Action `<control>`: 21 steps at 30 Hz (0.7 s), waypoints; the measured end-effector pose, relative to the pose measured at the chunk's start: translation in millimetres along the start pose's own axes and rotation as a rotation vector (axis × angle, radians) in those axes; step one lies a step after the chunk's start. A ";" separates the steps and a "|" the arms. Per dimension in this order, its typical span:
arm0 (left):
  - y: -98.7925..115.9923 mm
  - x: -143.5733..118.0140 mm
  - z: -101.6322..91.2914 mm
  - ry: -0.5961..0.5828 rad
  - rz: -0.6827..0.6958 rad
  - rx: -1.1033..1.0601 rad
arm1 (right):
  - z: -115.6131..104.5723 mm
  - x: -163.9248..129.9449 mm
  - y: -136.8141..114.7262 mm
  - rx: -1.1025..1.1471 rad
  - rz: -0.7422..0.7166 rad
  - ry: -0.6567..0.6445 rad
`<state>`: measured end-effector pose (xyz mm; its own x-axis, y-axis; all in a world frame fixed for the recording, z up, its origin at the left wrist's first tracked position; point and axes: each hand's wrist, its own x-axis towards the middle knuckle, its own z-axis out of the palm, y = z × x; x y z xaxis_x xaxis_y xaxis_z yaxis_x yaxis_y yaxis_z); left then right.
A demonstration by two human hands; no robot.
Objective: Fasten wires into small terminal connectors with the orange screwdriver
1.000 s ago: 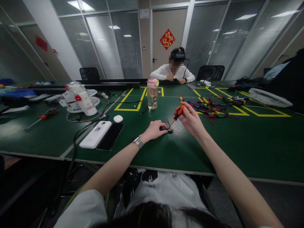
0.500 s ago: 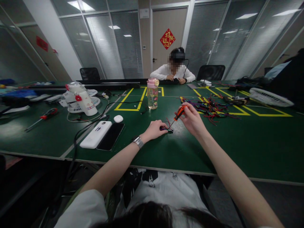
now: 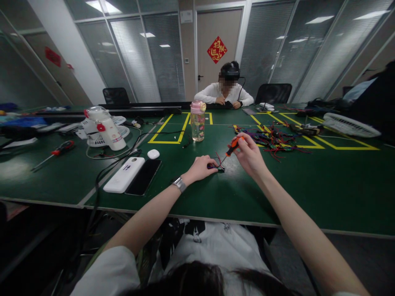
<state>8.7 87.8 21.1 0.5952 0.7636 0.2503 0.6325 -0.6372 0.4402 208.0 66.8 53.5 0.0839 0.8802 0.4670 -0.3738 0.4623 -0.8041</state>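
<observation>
- White power bank (image 3: 124, 174) flat on the green table (image 3: 308, 189), touching a black phone (image 3: 143, 176) on its right.
- Small white earbud case (image 3: 153, 154) just beyond the phone.
- Clear water bottle (image 3: 197, 122) with pink lid, upright beside a yellow tape rectangle (image 3: 168, 130).
- White fan (image 3: 103, 128) with red knob at left, black cable (image 3: 123, 154) trailing from it.
- Red-handled screwdriver (image 3: 57, 152) lying far left.
- Tangle of coloured wires (image 3: 271, 139) at right centre.
- Second white fan (image 3: 350, 125) lying flat, far right.
- Person in a white top (image 3: 224, 93) seated across the table, headset on.
- Red paper ornament (image 3: 217, 49) on the door behind.
</observation>
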 end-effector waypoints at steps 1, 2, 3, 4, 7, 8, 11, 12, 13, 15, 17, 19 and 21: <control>0.1 -0.1 -0.1 0.001 0.001 0.002 | 0.0 0.1 -0.3 0.005 0.005 0.004; 0.2 -0.3 -0.1 0.002 0.001 0.004 | 0.5 0.0 -0.8 0.016 0.014 0.001; 0.3 -0.4 -0.2 0.003 0.000 0.005 | 1.4 -0.2 -1.6 0.028 0.025 -0.008; 0.4 -0.4 -0.1 0.005 -0.002 0.005 | 2.5 -0.6 -2.4 0.041 0.035 -0.019; 0.5 -0.1 0.2 0.008 -0.009 0.012 | 6.0 -2.1 -4.8 0.075 0.053 -0.046; 0.4 0.0 0.3 0.006 -0.009 0.015 | 6.7 -2.4 -5.1 0.081 0.056 -0.050; -0.3 0.3 0.6 0.002 -0.004 0.015 | 6.8 -2.5 -4.5 0.088 0.068 -0.041; -0.5 0.3 0.6 0.002 -0.002 0.013 | 6.3 -2.3 -3.8 0.088 0.068 -0.032; -0.8 0.2 0.6 0.002 -0.001 0.010 | 5.5 -2.0 -3.0 0.087 0.064 -0.020; -1.3 -0.1 0.6 0.001 0.003 0.004 | 3.7 -1.3 -1.5 0.078 0.047 0.000; -1.5 -0.3 0.5 -0.002 0.009 -0.003 | 2.2 -0.8 -0.9 0.066 0.031 0.008; -1.4 -0.4 0.3 0.001 0.011 -0.006 | 1.8 -0.8 -1.4 0.063 0.037 0.003; -0.9 -0.3 0.2 0.003 0.008 0.000 | 2.8 -1.1 -2.5 0.070 0.055 -0.006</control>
<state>8.0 88.0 20.5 0.5985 0.7590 0.2563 0.6278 -0.6431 0.4386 206.2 64.4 56.0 0.0560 0.9033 0.4252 -0.4414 0.4044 -0.8010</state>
